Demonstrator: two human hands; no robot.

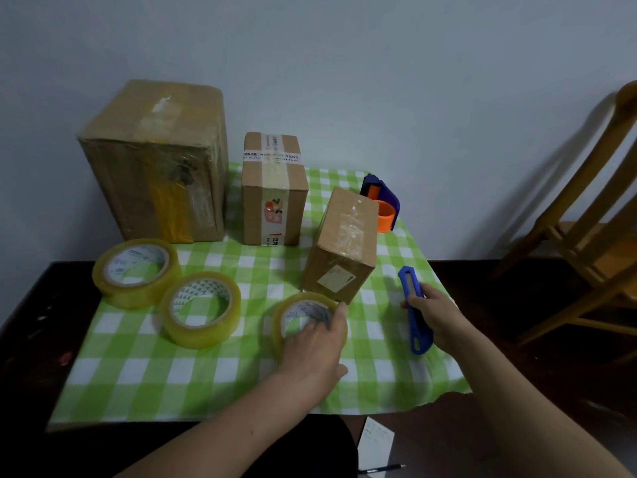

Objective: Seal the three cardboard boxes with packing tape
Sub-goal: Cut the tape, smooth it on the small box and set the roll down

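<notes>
Three cardboard boxes stand on the green checked cloth (213, 374): a large one (155, 163) at the back left, a medium one (272, 191) in the middle, a small one (344, 243) nearer me with clear tape along its top. My left hand (313, 343) grips a roll of clear tape (293, 315) just in front of the small box, fingers inside its core. My right hand (437, 315) holds a blue utility knife (415, 305) to the right of that box.
Two more tape rolls lie at the left, a bigger one (136, 272) and a nearer one (200, 310). A blue and orange tape dispenser (381, 201) sits behind the small box. A wooden chair (586, 236) stands at the right. Paper (375, 443) and a pen (382, 469) lie below.
</notes>
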